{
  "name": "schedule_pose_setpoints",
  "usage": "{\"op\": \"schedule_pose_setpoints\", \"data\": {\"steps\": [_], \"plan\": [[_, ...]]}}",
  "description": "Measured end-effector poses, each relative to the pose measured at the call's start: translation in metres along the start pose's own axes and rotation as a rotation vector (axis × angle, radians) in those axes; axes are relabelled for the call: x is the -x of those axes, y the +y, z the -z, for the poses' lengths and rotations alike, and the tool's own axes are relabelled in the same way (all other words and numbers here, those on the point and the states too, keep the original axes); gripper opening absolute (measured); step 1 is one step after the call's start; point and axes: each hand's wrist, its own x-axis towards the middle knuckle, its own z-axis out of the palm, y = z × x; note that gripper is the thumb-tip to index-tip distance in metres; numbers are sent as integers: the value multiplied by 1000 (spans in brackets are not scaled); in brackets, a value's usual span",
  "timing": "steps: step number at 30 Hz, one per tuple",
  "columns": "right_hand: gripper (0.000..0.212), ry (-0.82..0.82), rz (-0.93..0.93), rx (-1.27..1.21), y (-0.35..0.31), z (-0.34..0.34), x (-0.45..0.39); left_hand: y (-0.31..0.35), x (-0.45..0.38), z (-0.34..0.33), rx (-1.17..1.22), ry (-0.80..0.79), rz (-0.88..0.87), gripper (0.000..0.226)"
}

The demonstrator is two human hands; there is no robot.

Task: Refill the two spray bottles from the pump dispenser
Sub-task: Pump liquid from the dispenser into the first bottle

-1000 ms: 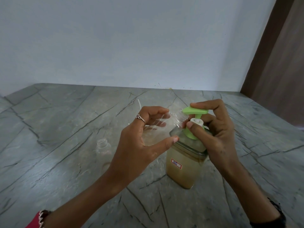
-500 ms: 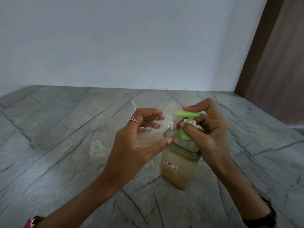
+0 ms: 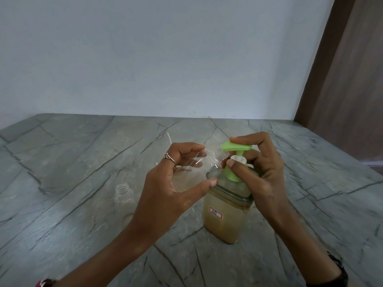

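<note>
Change since earlier: I am still holding the clear bottle (image 3: 193, 172) tipped on its side in my left hand (image 3: 165, 189), and its neck is staying right at the spout of the green pump head (image 3: 235, 146). My right hand (image 3: 262, 172) is keeping the same place on the pump. The pump head is sitting about as high on its stem as half a second ago.
Left hand: my fingers are curling over the top of the clear bottle and my thumb is pressing it from below, so I am gripping it.
Right hand: my forefinger is resting on top of the pump head, my thumb is touching the white collar under it, and my other fingers are wrapping round behind the dispenser (image 3: 226, 212).
Dispenser: it is standing upright on the grey marbled table (image 3: 72, 162), holding a tan liquid.
Second bottle: it (image 3: 124, 195) is standing open-necked on the table, left of my left forearm.
Hard to make out: I am not able to see any liquid inside the held bottle; its clear walls are barely showing. My wrist is hiding the second bottle's base.
</note>
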Motion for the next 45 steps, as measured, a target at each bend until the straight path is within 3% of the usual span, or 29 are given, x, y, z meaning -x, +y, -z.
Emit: {"op": "schedule_pose_setpoints", "data": {"steps": [16,20,32,45], "plan": [[24,72,-28,-73,2,0,-5,-2,1,-2,0,-6,-1,46],[12,82,-29,-64,2,-3,-1,-3,2,-2,5,-9,3,46],[38,65,-47,-28,0,-3,4,0,1,0,14,1,12,45],[31,101,-39,-103,-1,-3,-2,0,1,-1,19,2,8,46]]}}
